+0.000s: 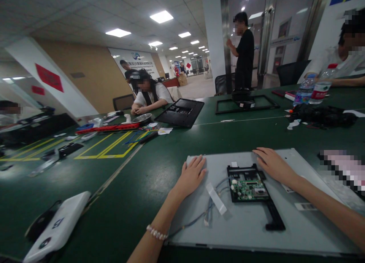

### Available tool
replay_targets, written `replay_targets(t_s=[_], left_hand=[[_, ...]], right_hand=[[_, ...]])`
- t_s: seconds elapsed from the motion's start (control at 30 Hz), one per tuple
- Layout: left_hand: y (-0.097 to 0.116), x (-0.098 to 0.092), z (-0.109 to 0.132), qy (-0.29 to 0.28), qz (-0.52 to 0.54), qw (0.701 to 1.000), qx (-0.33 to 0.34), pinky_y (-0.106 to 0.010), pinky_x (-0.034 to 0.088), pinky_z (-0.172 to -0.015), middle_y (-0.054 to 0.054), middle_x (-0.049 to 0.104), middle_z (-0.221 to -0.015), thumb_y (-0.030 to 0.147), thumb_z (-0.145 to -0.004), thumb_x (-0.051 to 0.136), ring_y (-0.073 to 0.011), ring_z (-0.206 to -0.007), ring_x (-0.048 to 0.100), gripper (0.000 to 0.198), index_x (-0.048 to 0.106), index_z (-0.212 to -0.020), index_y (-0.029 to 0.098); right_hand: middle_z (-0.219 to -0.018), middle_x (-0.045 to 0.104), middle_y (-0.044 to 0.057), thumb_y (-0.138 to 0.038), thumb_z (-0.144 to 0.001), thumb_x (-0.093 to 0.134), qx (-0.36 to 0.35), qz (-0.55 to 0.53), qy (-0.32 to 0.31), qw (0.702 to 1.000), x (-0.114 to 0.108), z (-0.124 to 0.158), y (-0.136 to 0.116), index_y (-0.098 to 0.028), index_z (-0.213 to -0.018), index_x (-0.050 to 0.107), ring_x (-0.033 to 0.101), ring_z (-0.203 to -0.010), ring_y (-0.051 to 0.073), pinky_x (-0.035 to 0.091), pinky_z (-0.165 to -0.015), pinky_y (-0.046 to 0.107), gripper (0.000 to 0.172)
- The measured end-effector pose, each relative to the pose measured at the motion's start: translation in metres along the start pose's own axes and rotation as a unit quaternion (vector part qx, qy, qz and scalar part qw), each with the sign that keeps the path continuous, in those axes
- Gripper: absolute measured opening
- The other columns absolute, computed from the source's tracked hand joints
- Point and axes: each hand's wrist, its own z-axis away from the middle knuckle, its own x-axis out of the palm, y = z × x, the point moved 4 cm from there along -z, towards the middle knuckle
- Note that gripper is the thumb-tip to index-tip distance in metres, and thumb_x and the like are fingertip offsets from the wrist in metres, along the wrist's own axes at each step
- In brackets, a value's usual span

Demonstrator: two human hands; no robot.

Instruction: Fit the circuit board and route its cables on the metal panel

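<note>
A grey metal panel point(251, 221) lies flat on the green table in front of me. A green circuit board point(248, 188) in a black frame sits on it, with thin wires point(199, 215) and a strip of white tape point(216, 198) to its left. My left hand point(191, 176) rests flat on the panel's far left corner, fingers stretched out. My right hand point(272, 164) lies flat on the panel just beyond the circuit board, fingers extended and touching the board's black frame. Neither hand holds anything.
A white device point(61, 227) lies near the table's front left. A black back cover point(181, 112) and a black bezel frame point(246, 103) lie farther off, with water bottles point(312, 88) at the right. Other people sit and stand beyond the table.
</note>
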Motion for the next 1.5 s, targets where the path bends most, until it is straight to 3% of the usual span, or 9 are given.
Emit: replay_targets(t_s=[0.7,1.5], left_hand=[[-0.0037,0.0033,0.0,0.005,-0.003,1.0,0.004,-0.059,0.02,-0.115,-0.007,0.025,-0.16,0.044,-0.101,0.025,-0.0255,-0.147,0.021,0.054,0.03,-0.152,0.025],[-0.0041,0.0022,-0.0004,-0.002,-0.004,1.0,-0.003,-0.059,0.018,-0.115,-0.006,0.024,-0.16,0.043,-0.101,0.025,-0.0246,-0.147,0.02,0.054,0.029,-0.152,0.024]], right_hand=[[-0.129,0.06,0.016,-0.029,-0.096,0.037,-0.002,0.001,-0.01,1.0,0.0028,0.001,-0.0001,-0.013,-0.13,0.059,0.055,-0.12,0.029,0.043,-0.104,0.048,0.044],[-0.129,0.061,0.015,-0.03,-0.095,0.039,0.004,-0.015,0.004,1.0,0.004,0.0001,0.0001,-0.016,-0.128,0.061,0.056,-0.12,0.029,0.042,-0.104,0.049,0.042]])
